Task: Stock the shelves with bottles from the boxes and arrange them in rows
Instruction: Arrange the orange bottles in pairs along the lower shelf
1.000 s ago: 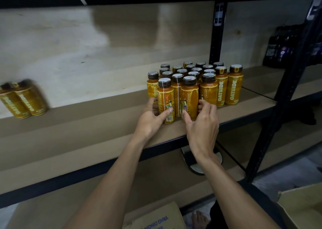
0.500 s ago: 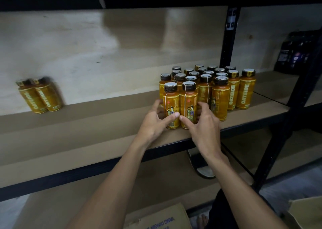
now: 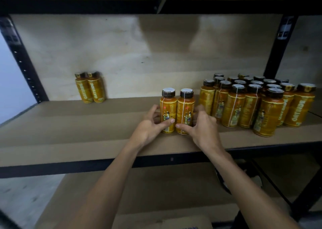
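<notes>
The two bottles (image 3: pixel 176 111) stand upright and touching, side by side, on the brown shelf (image 3: pixel 78 134), about mid-depth and a little right of centre. Bodies are amber-orange, caps dark with pale tops, and a thin white line runs down each. The labels facing the camera carry small cartoon figures; the fine print is too small to read.

The left hand (image 3: pixel 149 126) grips the left one of the two: thumb laid across its lower front, fingers (image 3: pixel 154 109) curled round its left side. The right hand (image 3: pixel 203 126) grips the right one in mirror fashion: thumb on the lower front, fingers (image 3: pixel 200 108) wrapped round the right side. The thumb tips nearly meet at the seam between the bottles. Whether the bases rest on the shelf cannot be told.

Just right of these, across a small gap, a block of bottles (image 3: pixel 244 105) of the same kind stands in tight rows running to the back. "OATSIDE" reads vertically on the two at the block's right end. Well apart at left, against the pale back panel (image 3: pixel 122 54), a pair of bottles (image 3: pixel 89 89) stands touching, with the same vertical lettering, blurred.

A black post (image 3: pixel 278 51) rises behind the block. Below the shelf, at the bottom edge, the top of a cardboard box (image 3: pixel 162 222) shows; its print is cut off.
</notes>
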